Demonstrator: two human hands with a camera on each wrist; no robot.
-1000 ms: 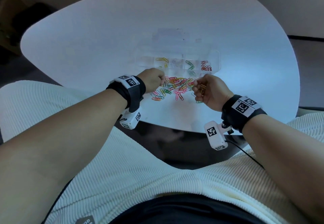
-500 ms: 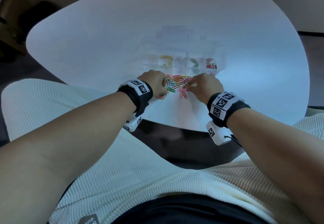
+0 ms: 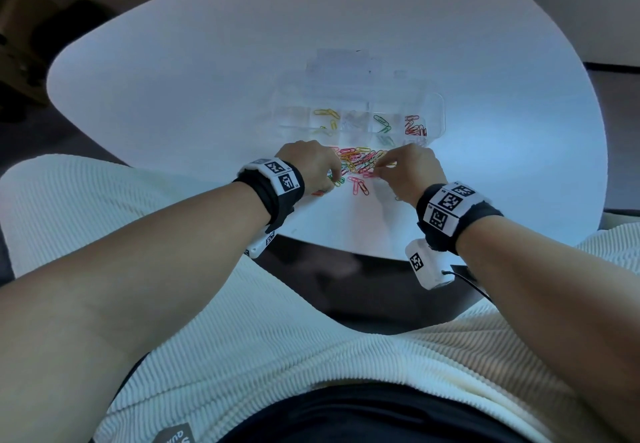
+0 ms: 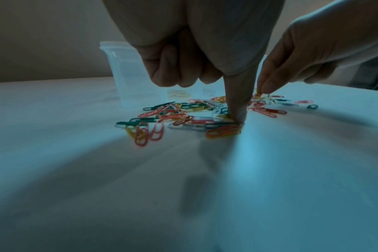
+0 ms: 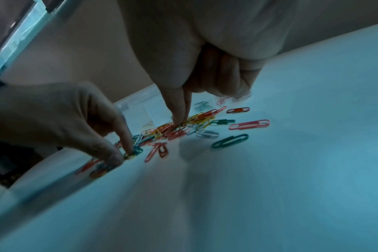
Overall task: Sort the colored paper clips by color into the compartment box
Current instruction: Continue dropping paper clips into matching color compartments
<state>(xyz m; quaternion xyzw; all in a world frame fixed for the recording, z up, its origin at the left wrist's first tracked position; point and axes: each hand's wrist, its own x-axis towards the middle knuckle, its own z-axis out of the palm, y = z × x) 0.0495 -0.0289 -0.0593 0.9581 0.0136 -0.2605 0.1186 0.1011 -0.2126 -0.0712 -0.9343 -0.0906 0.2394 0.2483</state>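
Left hand (image 3: 313, 165) and right hand (image 3: 414, 170), fingertips pinched narrow, pick at the paper clip pile (image 3: 360, 165) on the counter (image 3: 207, 78). At 12 o'clock, the compartment box (image 3: 437, 110) holds few yellow, green, red clips; most remain unsorted.

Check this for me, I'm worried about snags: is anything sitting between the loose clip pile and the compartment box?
Nothing visible does. The clip pile lies right in front of the open compartment box, with only bare table between them.
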